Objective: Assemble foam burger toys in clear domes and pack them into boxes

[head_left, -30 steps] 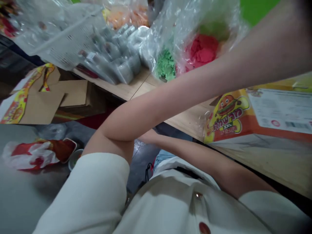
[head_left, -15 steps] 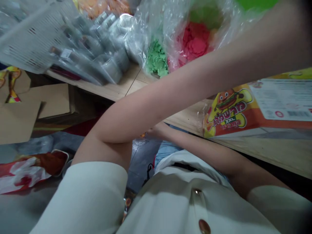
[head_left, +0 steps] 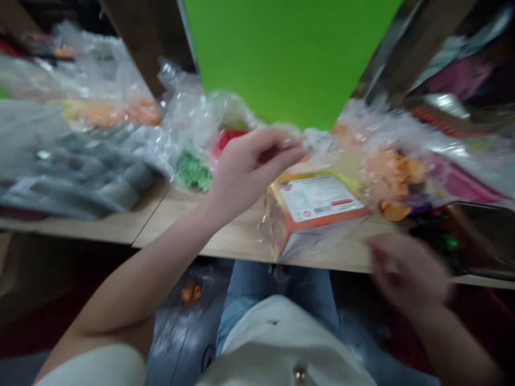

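Head view, tilted and blurred, shows 2 hands over a light wooden worktop. The left hand is raised toward the far side, its grip curled, with the fingertips drawn close together just above the top of a clear-plastic-wrapped box; whether they pinch the film cannot be told. That box, with an orange edge and a white barcode label showing, sits at the near edge of the worktop, around the middle of the scene. The right hand is at the near right by the same edge, too blurred for its grip to be told. Left of the box lies a clear bag holding green dough and red dough; right of it, a clear bag of orange pieces. Grey packets lie at the far left, and a green wall rises beyond.
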`<act>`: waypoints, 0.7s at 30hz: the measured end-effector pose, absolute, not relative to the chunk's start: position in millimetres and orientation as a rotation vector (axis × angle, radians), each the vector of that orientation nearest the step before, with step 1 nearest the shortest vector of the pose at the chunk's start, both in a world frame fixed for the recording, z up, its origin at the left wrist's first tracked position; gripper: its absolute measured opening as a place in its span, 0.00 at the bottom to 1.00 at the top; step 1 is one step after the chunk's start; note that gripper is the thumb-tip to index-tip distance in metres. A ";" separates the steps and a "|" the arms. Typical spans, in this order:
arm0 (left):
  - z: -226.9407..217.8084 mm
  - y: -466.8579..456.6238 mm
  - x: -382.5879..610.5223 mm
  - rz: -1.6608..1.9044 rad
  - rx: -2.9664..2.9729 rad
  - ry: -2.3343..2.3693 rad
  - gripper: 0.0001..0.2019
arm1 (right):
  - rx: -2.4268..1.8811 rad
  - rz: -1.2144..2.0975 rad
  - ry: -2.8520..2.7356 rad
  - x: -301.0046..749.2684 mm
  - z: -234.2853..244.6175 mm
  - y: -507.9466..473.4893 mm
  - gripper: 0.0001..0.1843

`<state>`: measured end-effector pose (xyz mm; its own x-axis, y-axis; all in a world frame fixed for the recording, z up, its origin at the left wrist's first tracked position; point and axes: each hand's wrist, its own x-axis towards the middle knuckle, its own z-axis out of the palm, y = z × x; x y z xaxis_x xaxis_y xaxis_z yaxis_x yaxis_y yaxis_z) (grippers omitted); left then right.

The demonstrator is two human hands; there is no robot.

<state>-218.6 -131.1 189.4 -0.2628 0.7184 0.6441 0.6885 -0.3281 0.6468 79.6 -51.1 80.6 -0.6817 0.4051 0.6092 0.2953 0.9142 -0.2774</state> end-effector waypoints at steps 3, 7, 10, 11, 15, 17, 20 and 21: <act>181.4 -125.7 -212.8 1.777 1.709 1.803 0.05 | -0.202 -0.121 -2.549 41.3 60.3 -43.7 0.29; 172.3 -133.7 -201.9 1.748 1.736 1.886 0.03 | -0.207 -0.195 -2.469 13.5 44.3 -36.3 0.29; 161.1 -150.3 -194.6 1.585 1.942 1.864 0.04 | -0.229 -0.125 -2.409 11.3 45.2 -32.4 0.27; 155.6 -156.2 -192.2 1.519 2.034 1.826 0.05 | -0.242 -0.098 -2.386 11.3 47.2 -30.9 0.25; 122.8 -176.0 -180.6 1.321 2.322 1.649 0.11 | -0.306 0.019 -2.367 7.7 56.6 -25.2 0.19; 101.6 -183.3 -174.2 1.276 2.408 1.621 0.12 | -0.335 0.049 -2.386 3.7 58.8 -22.8 0.18; 71.9 -191.0 -168.6 1.249 2.453 1.710 0.12 | -0.319 0.043 -2.368 -0.5 55.1 -20.4 0.18; 64.3 -192.4 -168.5 1.243 2.456 1.744 0.12 | -0.313 0.033 -2.357 0.4 51.9 -20.3 0.19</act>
<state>-168.5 -192.4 64.3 0.1390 0.7593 0.6357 0.8486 -0.4222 0.3188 0.4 -20.3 51.9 -0.6924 0.2342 0.6824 0.2152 0.9698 -0.1145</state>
